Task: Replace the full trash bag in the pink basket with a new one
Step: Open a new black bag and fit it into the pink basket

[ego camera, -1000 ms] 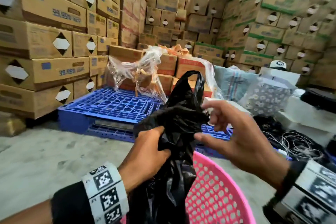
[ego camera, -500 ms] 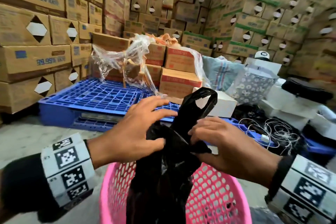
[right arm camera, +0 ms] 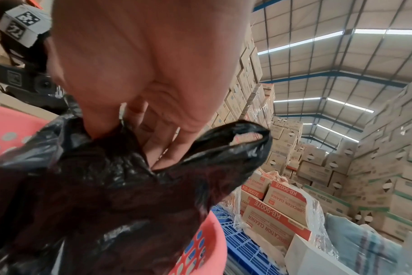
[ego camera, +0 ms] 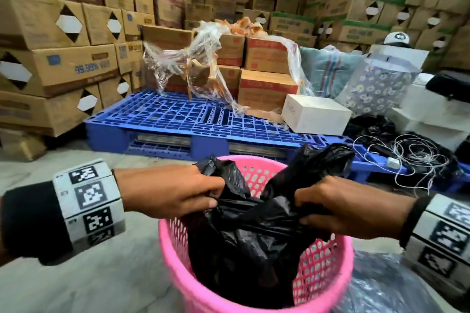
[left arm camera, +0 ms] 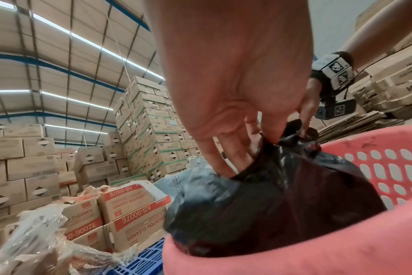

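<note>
- Basket (ego camera: 328, 287) stands on the concrete floor (ego camera: 76, 287), just in front of the blue pallet (ego camera: 165, 119).
- Black bag (ego camera: 249, 236) hangs inside the basket, its top pulled up above the rim between both hands.
- Left hand (ego camera: 170, 190) is over the basket's left rim; its curled fingers (left arm camera: 223, 163) pinch the bag's left top edge.
- Right hand (ego camera: 356, 208) is over the right rim; its curled fingers (right arm camera: 167, 148) clamp the bag's right top edge, and a loop handle (right arm camera: 235, 137) sticks up beside them.
- Cardboard boxes (ego camera: 267, 84) and torn clear wrap (ego camera: 193, 66) sit on the pallet's far side; a white box (ego camera: 315, 117) sits on its right end.
- Tangled wire (ego camera: 407, 157) lies to the right.
</note>
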A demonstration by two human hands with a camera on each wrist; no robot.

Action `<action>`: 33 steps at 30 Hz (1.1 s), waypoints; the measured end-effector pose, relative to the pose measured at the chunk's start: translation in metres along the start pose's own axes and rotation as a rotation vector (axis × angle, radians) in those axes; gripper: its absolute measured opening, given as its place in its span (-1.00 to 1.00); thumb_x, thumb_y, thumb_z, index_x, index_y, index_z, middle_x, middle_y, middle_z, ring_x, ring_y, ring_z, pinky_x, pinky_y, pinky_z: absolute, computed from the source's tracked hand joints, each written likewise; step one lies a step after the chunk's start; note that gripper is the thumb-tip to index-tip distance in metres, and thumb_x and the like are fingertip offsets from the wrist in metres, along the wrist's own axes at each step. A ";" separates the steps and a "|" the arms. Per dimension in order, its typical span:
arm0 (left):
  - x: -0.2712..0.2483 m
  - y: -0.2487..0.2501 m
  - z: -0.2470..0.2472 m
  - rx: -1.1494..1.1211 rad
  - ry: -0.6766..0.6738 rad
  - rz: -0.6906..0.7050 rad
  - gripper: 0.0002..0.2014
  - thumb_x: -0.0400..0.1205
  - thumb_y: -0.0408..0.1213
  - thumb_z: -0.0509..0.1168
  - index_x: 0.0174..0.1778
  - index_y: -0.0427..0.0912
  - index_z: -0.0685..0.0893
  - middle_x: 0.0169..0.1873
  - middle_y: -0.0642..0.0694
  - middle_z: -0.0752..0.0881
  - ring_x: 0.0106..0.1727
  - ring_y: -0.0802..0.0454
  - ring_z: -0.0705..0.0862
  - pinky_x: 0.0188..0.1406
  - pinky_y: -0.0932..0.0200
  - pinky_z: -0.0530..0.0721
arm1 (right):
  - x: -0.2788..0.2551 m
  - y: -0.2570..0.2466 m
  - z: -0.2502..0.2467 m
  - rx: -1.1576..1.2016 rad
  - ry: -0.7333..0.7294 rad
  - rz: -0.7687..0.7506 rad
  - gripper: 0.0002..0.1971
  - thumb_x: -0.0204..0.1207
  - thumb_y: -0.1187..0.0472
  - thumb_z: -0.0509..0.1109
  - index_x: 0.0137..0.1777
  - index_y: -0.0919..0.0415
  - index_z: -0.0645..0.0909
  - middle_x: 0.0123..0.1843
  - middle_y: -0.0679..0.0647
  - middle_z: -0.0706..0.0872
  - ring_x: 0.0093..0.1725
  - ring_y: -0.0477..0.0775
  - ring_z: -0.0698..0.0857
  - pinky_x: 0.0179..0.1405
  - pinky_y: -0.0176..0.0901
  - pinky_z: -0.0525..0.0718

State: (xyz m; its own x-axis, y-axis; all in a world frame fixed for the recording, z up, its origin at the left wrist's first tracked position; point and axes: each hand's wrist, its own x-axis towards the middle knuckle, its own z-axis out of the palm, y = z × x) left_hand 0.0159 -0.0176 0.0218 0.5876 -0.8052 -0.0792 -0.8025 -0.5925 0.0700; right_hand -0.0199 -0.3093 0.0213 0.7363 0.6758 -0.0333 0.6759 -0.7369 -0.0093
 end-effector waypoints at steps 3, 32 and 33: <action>-0.011 0.014 0.004 0.061 -0.066 -0.047 -0.83 0.71 0.01 -0.02 -0.14 0.05 0.30 -0.34 0.07 0.42 -0.33 0.03 0.38 -0.28 0.07 0.38 | -0.003 0.008 0.002 0.085 0.016 -0.054 -0.87 0.52 0.05 0.36 -0.18 0.06 0.52 -0.27 -0.05 0.71 -0.29 -0.08 0.61 -0.34 -0.33 0.48; -0.077 0.056 0.069 -0.793 0.107 -0.508 -0.80 0.50 -0.10 0.39 -0.26 -0.16 0.80 -0.31 -0.02 0.84 -0.27 0.24 0.74 -0.19 0.38 0.66 | -0.095 0.026 0.072 0.222 0.050 -0.055 -0.75 0.55 -0.19 0.22 -0.20 -0.13 0.63 -0.29 -0.31 0.68 -0.31 -0.30 0.68 -0.36 -0.33 0.65; -0.078 0.051 0.069 -0.881 0.171 -0.533 -0.75 0.45 -0.06 0.43 -0.28 -0.20 0.79 -0.32 -0.11 0.83 -0.27 0.15 0.76 -0.19 0.32 0.71 | -0.095 0.030 0.067 0.280 0.086 -0.011 -0.77 0.53 -0.16 0.28 -0.23 -0.13 0.66 -0.34 -0.30 0.71 -0.35 -0.29 0.69 -0.40 -0.32 0.65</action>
State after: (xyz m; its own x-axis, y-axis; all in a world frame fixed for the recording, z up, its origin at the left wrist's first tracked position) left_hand -0.0777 0.0163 -0.0375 0.9053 -0.3865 -0.1762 -0.1155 -0.6232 0.7735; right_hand -0.0717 -0.3959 -0.0433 0.7367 0.6742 0.0528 0.6581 -0.6968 -0.2854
